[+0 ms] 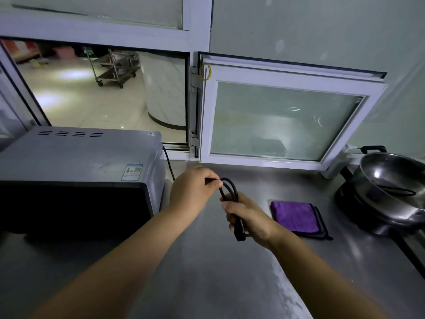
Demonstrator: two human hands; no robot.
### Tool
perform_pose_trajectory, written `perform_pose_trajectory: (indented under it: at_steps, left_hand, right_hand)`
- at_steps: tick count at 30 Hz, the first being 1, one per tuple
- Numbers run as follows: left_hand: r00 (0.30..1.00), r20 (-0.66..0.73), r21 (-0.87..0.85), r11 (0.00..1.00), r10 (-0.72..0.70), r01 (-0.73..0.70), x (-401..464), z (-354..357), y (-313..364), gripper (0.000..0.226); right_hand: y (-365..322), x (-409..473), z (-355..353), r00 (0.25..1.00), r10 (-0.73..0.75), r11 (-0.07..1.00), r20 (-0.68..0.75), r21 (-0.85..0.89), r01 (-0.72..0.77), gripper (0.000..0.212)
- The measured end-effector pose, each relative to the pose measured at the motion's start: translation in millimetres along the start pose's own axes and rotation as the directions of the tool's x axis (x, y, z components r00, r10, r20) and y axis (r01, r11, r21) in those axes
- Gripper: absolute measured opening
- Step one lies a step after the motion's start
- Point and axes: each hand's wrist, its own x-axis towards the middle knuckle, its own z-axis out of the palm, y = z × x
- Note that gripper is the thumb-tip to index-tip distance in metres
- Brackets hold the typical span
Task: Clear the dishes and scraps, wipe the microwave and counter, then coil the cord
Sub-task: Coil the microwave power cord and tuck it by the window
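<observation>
The cord (230, 192) is held above the desk (207, 261), just right of the microwave (76, 171). The right hand (249, 218) has its fingers clamped on the gathered loops and plug; the left hand (192, 191) pinches the free strand. I would keep each new loop the same size (no twisting), feeding slack slowly from behind the microwave.

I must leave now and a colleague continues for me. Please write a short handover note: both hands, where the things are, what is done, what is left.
Left hand pinches the black cord at the top of its loops. Right hand grips the gathered loops, plug end below the fist.
The cord runs back behind the microwave.
Folded purple cloth lies on the counter, right of the hands.
Done, it seems: no dishes or scraps in view.
Left: finish coiling the cord.
</observation>
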Motion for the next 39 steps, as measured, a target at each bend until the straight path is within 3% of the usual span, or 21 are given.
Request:
perform_pose_trajectory:
  at_steps: [5, 10, 12, 18, 21, 23, 26, 29, 36, 39]
  left_hand:
    - [0.992, -0.015, -0.093, 0.988, -0.128, 0.126, 3.4, 15.1, -7.5, 0.014]
    - [0.995, 0.017, -0.153, 0.983, -0.102, 0.103, 7.8, 23.0, -17.5, 0.004]
    - [0.992, 0.020, -0.133, 0.983, -0.125, 0.127, 7.6, 23.7, -28.1, 0.011]
    - [0.961, -0.059, -0.206, 0.946, -0.269, 0.252, 17.0, 26.0, -32.4, 0.012]
    - [0.912, -0.005, -0.457, 0.812, -0.410, 0.362, 25.2, 19.7, -25.0, 0.020]
    - [0.886, 0.035, -0.590, 0.706, -0.462, 0.391, 31.9, 15.9, -20.7, 0.010]
    - [0.878, 0.070, -0.664, 0.635, -0.473, 0.395, 39.0, 9.9, -17.4, 0.011]
    - [0.866, 0.107, -0.714, 0.568, -0.488, 0.408, 44.2, 0.8, -20.9, 0.009]
    - [0.877, 0.179, -0.586, 0.668, -0.445, 0.459, 58.2, -27.7, -47.2, 0.017]
    - [0.908, 0.164, -0.430, 0.801, -0.385, 0.417, 66.0, -39.1, -59.5, 0.024]
  right_hand:
    - [-2.6, 8.2, -12.0, 0.999, 0.008, 0.994, 0.037, 0.108, -0.012, 0.021]
    - [-1.1, 15.8, -30.4, 0.999, -0.024, 0.955, 0.040, 0.297, 0.011, 0.017]
    - [-2.0, 20.4, -39.4, 0.998, -0.044, 0.941, 0.036, 0.336, 0.029, 0.018]
    - [-5.6, 48.5, -31.1, 0.974, -0.161, 0.987, -0.158, 0.003, 0.163, 0.014]
    - [-15.7, 63.8, -16.5, 0.948, -0.235, 0.972, -0.213, -0.076, 0.224, 0.009]
    - [-23.1, 72.7, -8.5, 0.934, -0.274, 0.961, -0.227, -0.083, 0.262, 0.005]
    - [-31.7, 83.0, 4.5, 0.923, -0.296, 0.955, -0.246, -0.049, 0.293, 0.002]
    - [-37.5, 89.2, 19.8, 0.888, -0.362, 0.932, -0.282, -0.119, 0.342, 0.008]
    - [-50.6, 99.1, 49.8, 0.903, -0.327, 0.943, -0.280, -0.159, 0.292, 0.015]
    - [-53.8, 103.4, 63.9, 0.886, -0.339, 0.937, -0.315, -0.191, 0.291, 0.017]
